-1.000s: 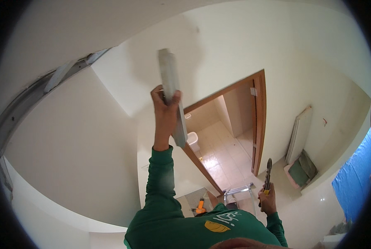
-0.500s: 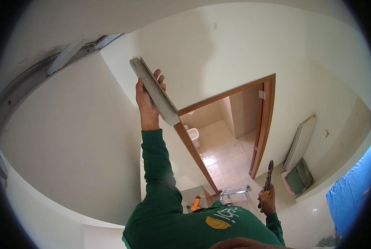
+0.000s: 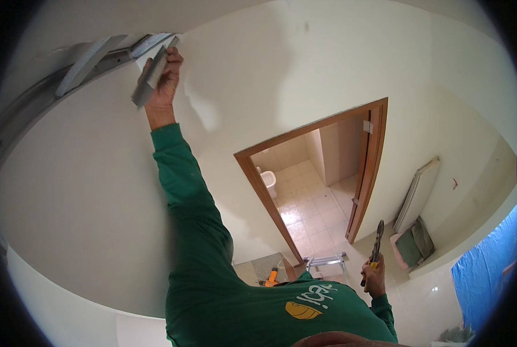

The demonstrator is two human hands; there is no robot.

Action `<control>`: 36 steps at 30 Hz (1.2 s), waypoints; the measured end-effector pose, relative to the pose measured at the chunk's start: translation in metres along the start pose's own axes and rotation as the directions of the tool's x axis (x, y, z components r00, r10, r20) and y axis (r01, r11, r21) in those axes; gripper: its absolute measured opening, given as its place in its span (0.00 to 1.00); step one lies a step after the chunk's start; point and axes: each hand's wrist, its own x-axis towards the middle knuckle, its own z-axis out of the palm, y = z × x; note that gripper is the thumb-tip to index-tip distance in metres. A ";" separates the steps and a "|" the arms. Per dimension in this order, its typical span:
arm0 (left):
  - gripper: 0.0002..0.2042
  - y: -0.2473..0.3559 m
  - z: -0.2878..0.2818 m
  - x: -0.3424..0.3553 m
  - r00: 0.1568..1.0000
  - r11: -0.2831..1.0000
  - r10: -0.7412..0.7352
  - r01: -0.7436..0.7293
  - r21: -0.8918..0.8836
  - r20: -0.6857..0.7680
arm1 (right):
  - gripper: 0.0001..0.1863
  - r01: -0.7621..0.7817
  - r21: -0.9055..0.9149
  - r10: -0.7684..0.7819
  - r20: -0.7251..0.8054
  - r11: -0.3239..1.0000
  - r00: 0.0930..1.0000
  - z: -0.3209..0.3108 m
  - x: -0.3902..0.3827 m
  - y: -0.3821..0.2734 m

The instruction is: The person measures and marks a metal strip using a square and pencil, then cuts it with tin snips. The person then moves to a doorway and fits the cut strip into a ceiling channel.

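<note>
High at the upper left, my left hand (image 3: 164,87) is closed around a short grey metal channel (image 3: 150,80). The channel is tilted and sits just below the metal ceiling framing (image 3: 116,59), near the corner where two walls meet; whether it touches the frame I cannot tell. Low on the right, my right hand (image 3: 374,276) grips a pair of pliers-like snips (image 3: 376,251) with yellow-and-black handles, jaws pointing up. Green sleeves cover both arms.
A brown door frame (image 3: 310,132) opens onto a tiled bathroom with a white toilet (image 3: 268,180). Below stand a metal ladder (image 3: 326,260) and an orange power tool (image 3: 271,277). Boards (image 3: 416,194) lean on the right wall, near a blue sheet (image 3: 490,266).
My left hand has lifted the metal channel up and to the left, from beside the door frame to the ceiling framing. The right hand with the snips has hardly moved.
</note>
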 end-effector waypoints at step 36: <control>0.08 0.076 0.014 0.110 0.935 0.951 -0.169 0.238 0.198 -0.312 | 0.17 -0.051 -0.025 0.052 0.052 0.998 0.997 0.009 0.004 0.003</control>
